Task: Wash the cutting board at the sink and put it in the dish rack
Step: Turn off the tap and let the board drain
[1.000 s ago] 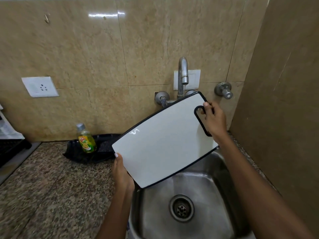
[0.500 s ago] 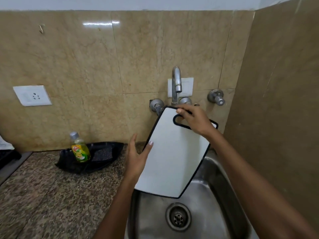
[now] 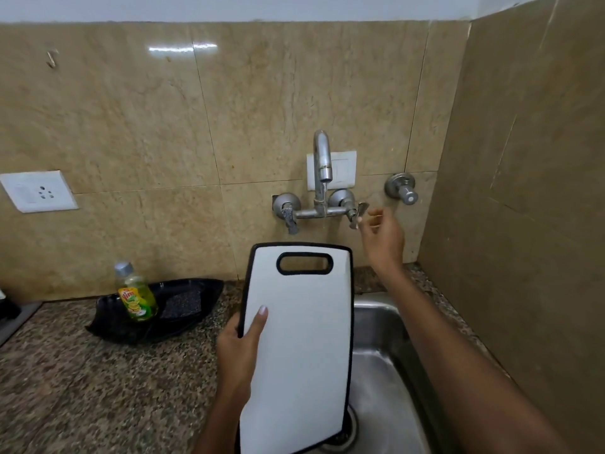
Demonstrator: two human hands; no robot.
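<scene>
A white cutting board with a black rim and a handle slot at its top stands upright over the steel sink. My left hand grips its left edge, thumb across the white face. My right hand is raised off the board, its fingertips at the right tap handle of the wall faucet. Whether those fingers hold the handle is blurred. A thin trickle seems to fall from the spout.
A green dish soap bottle stands in a black tray with a scrub pad on the speckled granite counter to the left. A second valve sits right of the faucet. A tiled side wall closes the right.
The board swung from tilted to upright. My right hand let go of the handle slot and rose to the right tap handle. My left hand took hold of the board's left edge.
</scene>
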